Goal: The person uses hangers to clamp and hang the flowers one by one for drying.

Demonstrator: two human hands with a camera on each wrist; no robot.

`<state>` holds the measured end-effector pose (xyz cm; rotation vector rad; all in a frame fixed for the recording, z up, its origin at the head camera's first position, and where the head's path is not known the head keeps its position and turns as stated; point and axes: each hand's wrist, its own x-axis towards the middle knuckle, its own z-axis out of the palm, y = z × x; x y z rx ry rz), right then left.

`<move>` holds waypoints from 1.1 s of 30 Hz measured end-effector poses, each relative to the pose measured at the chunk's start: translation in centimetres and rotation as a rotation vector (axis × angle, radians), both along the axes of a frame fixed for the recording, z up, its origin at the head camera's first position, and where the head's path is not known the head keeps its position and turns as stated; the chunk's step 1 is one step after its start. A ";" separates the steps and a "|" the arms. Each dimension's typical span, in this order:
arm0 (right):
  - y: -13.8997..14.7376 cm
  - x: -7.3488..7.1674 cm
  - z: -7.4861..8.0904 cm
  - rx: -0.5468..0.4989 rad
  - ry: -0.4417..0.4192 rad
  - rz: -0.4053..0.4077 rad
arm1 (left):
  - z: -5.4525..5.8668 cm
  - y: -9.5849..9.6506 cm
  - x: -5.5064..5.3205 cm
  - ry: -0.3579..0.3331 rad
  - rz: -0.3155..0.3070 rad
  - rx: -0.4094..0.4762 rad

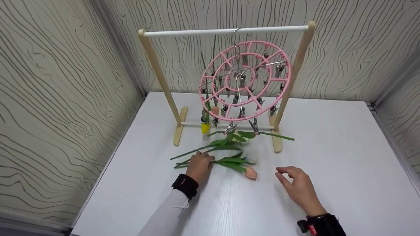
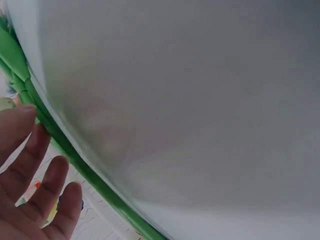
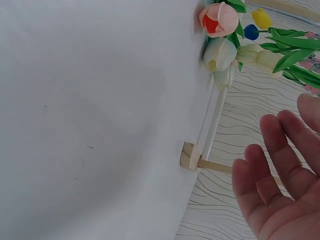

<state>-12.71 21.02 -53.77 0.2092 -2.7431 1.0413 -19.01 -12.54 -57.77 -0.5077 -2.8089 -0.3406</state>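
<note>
My left hand [image 1: 200,167] lies over the stems of artificial tulips on the white table. In the left wrist view, its thumb and index fingertips are close together at a green stem [image 2: 95,177], and its other fingers are loosely bent. A peach tulip [image 1: 251,172] points right from this hand, beside a pale bloom [image 1: 252,162]. My right hand [image 1: 300,188] hovers to the right of the blooms with nothing in it, thumb and index apart. The right wrist view shows its relaxed fingers and the pink tulip [image 3: 219,20] beside a white tulip [image 3: 220,54].
More green-stemmed tulips [image 1: 193,151] lie behind my left hand. A pink round clip hanger [image 1: 246,119] with several metal clips hangs tilted from the white rod [image 1: 197,32] of a wooden stand [image 1: 160,72]. A yellow tulip [image 1: 205,127] hangs upside down at its left side.
</note>
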 end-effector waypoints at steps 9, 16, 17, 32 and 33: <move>0.1 0.2 0.0 -0.004 -0.011 -0.007 | 0.1 -0.2 0.7 0.016 -0.047 -0.061; -0.2 0.3 0.3 -0.002 -0.021 -0.005 | 1.5 0.0 1.1 0.028 -0.051 -0.050; -0.3 0.4 0.3 -0.002 -0.018 -0.005 | 1.7 0.0 1.2 0.045 -0.055 -0.048; -2.8 1.2 2.8 0.015 0.187 0.054 | 7.1 2.9 4.3 0.325 -0.161 -0.135; -3.1 1.4 3.0 0.017 0.194 0.064 | 7.5 3.2 4.6 0.337 -0.169 -0.145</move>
